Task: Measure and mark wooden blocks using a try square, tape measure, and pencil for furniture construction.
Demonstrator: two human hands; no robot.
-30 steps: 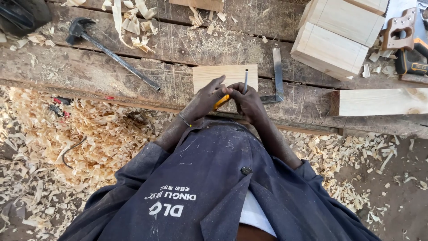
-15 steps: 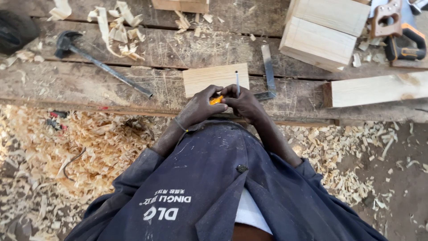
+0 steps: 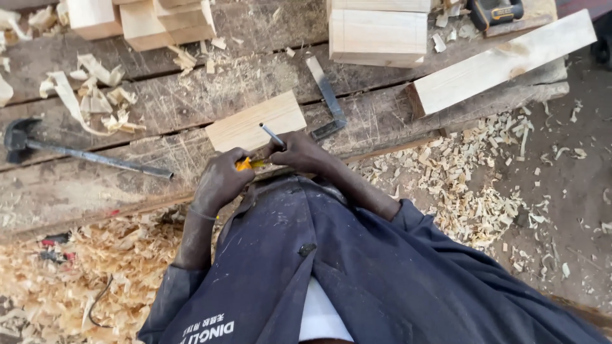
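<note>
My left hand [image 3: 220, 181] is closed around a small yellow tool [image 3: 250, 164] at the near edge of the workbench. Right beside it, my right hand [image 3: 301, 153] grips a thin grey pencil [image 3: 271, 135] whose tip points up and away. The two hands touch around the yellow tool. Just beyond them a small pale wooden board [image 3: 255, 121] lies flat on the bench. My dark blue work jacket [image 3: 357, 267] fills the lower part of the view.
A metal try square [image 3: 328, 105] lies right of the board and a hammer [image 3: 89, 156] to the left. Pale wooden blocks [image 3: 379, 32] and a long plank [image 3: 503, 60] sit at the back right, beside a power tool [image 3: 497, 11]. Wood shavings [image 3: 76, 267] cover the floor.
The view has tilted and shifted, so the bench now runs at a slant. Both hands stay together at the bench edge, still holding the pencil and the yellow tool.
</note>
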